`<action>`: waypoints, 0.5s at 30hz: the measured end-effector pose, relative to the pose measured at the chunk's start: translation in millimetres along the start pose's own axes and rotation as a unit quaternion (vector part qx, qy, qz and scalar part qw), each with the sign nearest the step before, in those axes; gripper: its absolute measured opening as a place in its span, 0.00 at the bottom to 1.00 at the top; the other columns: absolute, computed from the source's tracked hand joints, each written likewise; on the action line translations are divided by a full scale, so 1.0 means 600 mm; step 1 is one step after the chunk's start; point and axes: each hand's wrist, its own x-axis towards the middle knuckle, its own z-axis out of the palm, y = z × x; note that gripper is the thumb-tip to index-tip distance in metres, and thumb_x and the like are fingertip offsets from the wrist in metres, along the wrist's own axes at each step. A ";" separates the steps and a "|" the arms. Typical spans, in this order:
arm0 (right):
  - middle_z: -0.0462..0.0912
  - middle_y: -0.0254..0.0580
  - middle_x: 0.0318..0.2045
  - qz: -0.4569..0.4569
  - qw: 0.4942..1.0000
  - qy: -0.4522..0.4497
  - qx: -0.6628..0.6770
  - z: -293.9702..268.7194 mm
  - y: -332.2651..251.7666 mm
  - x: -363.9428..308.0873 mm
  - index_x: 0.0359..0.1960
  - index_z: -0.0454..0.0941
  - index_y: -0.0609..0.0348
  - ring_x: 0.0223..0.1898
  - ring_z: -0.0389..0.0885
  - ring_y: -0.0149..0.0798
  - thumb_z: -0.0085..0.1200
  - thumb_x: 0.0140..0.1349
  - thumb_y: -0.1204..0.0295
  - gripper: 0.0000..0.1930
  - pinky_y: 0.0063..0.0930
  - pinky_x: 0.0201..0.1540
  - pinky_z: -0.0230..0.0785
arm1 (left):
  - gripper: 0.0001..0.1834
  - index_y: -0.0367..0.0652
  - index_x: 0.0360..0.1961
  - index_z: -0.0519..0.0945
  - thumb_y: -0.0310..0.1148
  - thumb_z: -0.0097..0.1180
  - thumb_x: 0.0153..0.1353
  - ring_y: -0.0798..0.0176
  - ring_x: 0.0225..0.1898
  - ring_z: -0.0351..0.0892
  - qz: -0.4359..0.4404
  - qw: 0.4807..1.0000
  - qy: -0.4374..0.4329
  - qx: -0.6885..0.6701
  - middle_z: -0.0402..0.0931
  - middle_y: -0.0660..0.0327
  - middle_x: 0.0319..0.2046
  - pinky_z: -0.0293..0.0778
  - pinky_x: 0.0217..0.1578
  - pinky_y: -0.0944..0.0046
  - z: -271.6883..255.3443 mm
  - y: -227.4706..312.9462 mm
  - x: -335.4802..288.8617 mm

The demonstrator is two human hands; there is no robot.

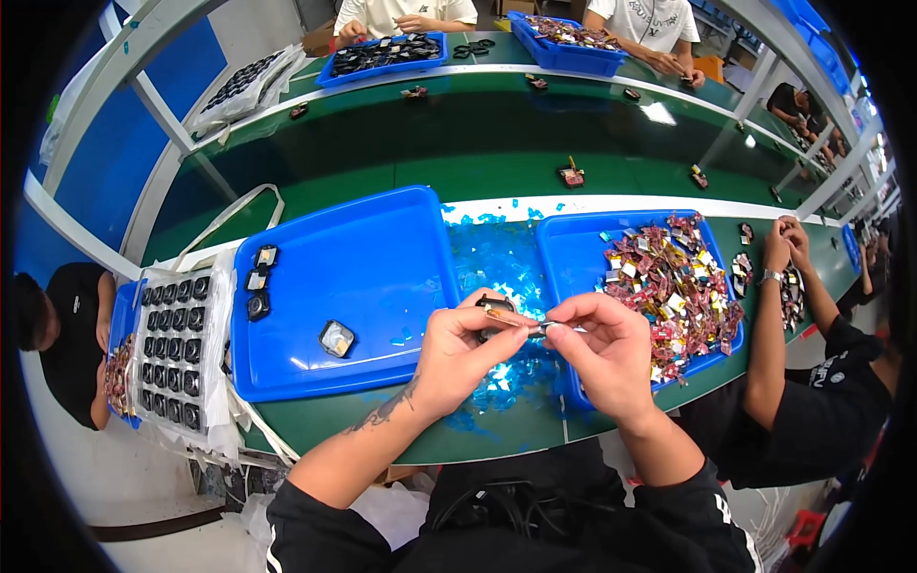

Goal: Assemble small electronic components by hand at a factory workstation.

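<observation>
My left hand [457, 358] is closed around a small black plastic housing [496, 305] with a reddish-brown circuit board piece at its front. Fingers of my right hand [607, 355] pinch together against the left fingertips. Between them is a small silvery part [538, 329], mostly covered, so its kind cannot be made out. Both hands are raised over a bench strip strewn with bits of blue film [497, 263]. To their left is a blue tray [344, 258] holding a few black housings [336, 338]. On their right a second blue tray [573, 229] carries a heap of small circuit boards [673, 286].
A white tray of black round-faced units [174, 349] stands at far left. Beyond the white rail, a green conveyor belt [401, 143] carries scattered small assemblies [571, 176]. Co-workers sit across and on both sides; one person's arms [769, 306] work close at right. Metal posts frame the bench.
</observation>
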 end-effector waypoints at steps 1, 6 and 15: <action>0.80 0.40 0.37 -0.001 1.000 0.001 -0.001 -0.002 -0.002 -0.001 0.40 0.76 0.69 0.39 0.78 0.27 0.57 0.59 0.83 0.08 0.20 0.41 0.76 | 0.07 0.32 0.38 0.83 0.22 0.57 0.58 0.70 0.35 0.72 -0.007 1.000 -0.021 -0.004 0.74 0.60 0.35 0.70 0.34 0.72 -0.001 0.002 -0.001; 0.81 0.41 0.36 0.037 0.999 0.004 0.007 -0.005 -0.013 0.003 0.39 0.77 0.70 0.36 0.79 0.26 0.58 0.59 0.82 0.07 0.19 0.37 0.75 | 0.06 0.32 0.37 0.81 0.23 0.56 0.60 0.69 0.31 0.73 -0.080 0.992 -0.030 -0.094 0.73 0.58 0.37 0.72 0.30 0.70 -0.001 -0.001 -0.002; 0.82 0.39 0.32 -0.018 0.998 0.056 -0.027 0.005 -0.006 0.005 0.37 0.78 0.69 0.33 0.79 0.25 0.58 0.60 0.78 0.07 0.18 0.33 0.75 | 0.10 0.32 0.39 0.81 0.29 0.57 0.63 0.71 0.27 0.74 -0.098 0.990 -0.035 -0.096 0.76 0.59 0.35 0.72 0.28 0.72 -0.002 -0.015 0.000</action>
